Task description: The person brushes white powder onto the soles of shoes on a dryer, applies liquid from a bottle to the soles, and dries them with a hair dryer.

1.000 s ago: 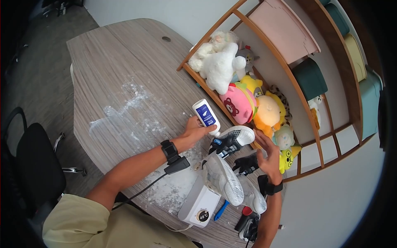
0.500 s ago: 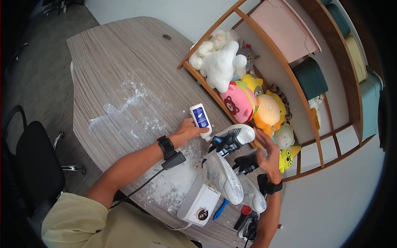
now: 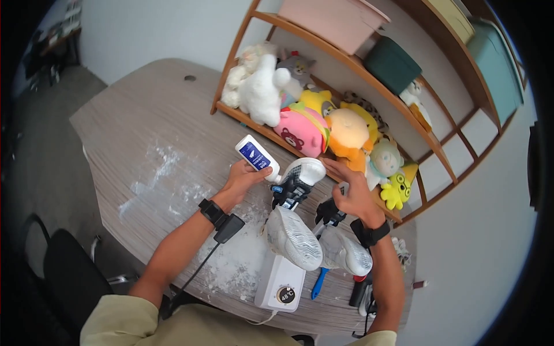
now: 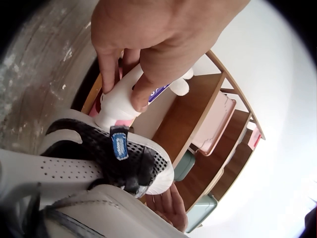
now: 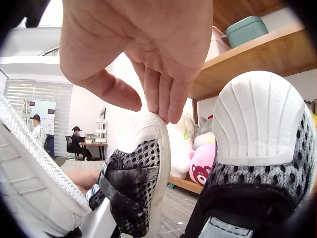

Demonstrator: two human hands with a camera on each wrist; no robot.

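My left hand (image 3: 235, 183) grips a white bottle (image 3: 257, 157) with a blue label. The bottle tips so that its narrow end meets the side of a black-and-white mesh shoe (image 3: 293, 183). In the left wrist view, thumb and fingers pinch the white bottle (image 4: 119, 99) close by the shoe's blue-tagged strap. My right hand (image 3: 356, 193) has its fingers extended to the white toe of that shoe (image 5: 133, 171), the fingertips right at it. A second mesh shoe (image 5: 260, 119) stands beside it. Two white sneakers (image 3: 295, 239) sit nearer me, above a white device (image 3: 281, 282) showing 48°C.
White powder (image 3: 231, 259) is spread over the wood-grain table (image 3: 144, 109). A blue-handled brush (image 3: 318, 284) lies right of the device. Behind the shoes, a wooden shelf (image 3: 323, 37) holds plush toys (image 3: 349, 132) and bins. A cable hangs from my left wrist.
The head view has turned, shifting the scene. The bottle has gone from nearly upright to tilted, its narrow end now against the shoe. My right hand stays at the toe.
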